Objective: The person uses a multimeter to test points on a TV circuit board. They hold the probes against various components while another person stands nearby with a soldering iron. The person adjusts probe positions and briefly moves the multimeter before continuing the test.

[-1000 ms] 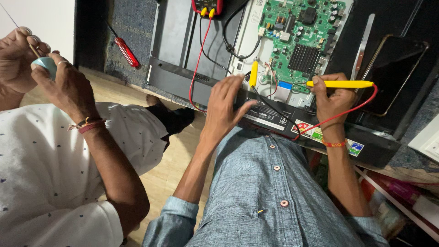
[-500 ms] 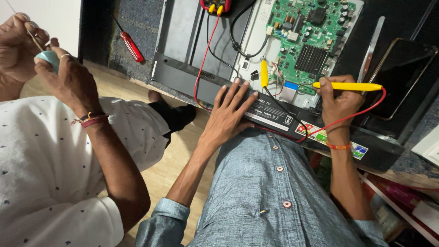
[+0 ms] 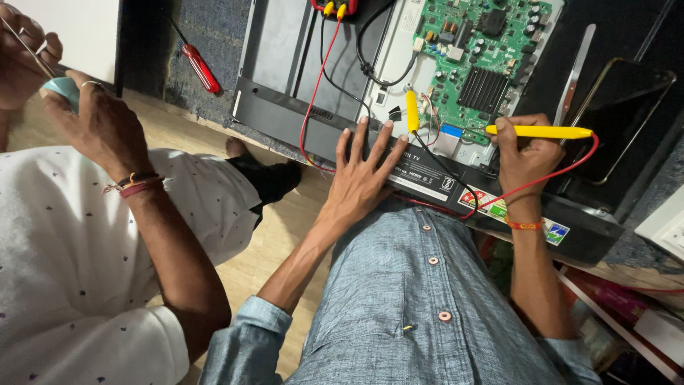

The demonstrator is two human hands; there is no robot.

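- The right hand [image 3: 524,153] is closed around a yellow probe [image 3: 539,132], which lies almost level, with its tip pointing left toward the green circuit board [image 3: 481,53].
- A red wire [image 3: 541,182] leaves the far end of this probe, curves down past the wrist and runs along the black frame [image 3: 427,175] of the opened television.
- The left hand [image 3: 363,175] holds nothing; it lies flat with the fingers spread on the black frame, just left of the board.
- A second yellow probe [image 3: 412,112] lies loose on the panel, just beside the left fingertips, with a black wire [image 3: 445,167] coming from it.
- Both wires go up to a meter [image 3: 335,7] with yellow plugs at the top edge.
- A red screwdriver [image 3: 199,65] lies on the dark mat [image 3: 206,28], well apart from both hands.
- A dark phone [image 3: 616,114] leans to the right of the board.
- On the left sits another person in a white shirt [image 3: 57,249]; this person's hand [image 3: 100,125] grips a small pale blue object [image 3: 60,89], and their other hand [image 3: 25,53] holds a thin metal tool [image 3: 25,46] against it.
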